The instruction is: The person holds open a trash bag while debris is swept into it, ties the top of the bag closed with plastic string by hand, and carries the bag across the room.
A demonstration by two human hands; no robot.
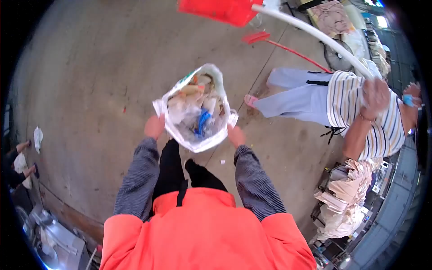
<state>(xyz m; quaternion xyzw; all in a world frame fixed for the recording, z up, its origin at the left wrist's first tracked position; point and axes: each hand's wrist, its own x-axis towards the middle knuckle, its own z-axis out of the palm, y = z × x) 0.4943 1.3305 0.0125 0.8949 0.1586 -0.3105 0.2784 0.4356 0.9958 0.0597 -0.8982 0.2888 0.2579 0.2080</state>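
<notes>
A white sack [194, 145] hangs open in front of my legs, its mouth facing up. Inside lies mixed waste: clear plastic, brownish scraps and a crumpled blue piece [203, 122]. My left hand [154, 127] is closed on the sack's left rim. On the opposite side, my right hand [236, 136] grips the right rim near a white tied corner. The fingertips of both hands are partly hidden by the sack's edge.
At the right, a person in a striped shirt [351, 101] holds a red dustpan [220, 10] by its long white handle [315, 33]. A red broom [257, 37] is beyond. Stacked cloth [348, 189] stands right, a metal machine [60, 240] lower left, another person's hand [30, 170] far left.
</notes>
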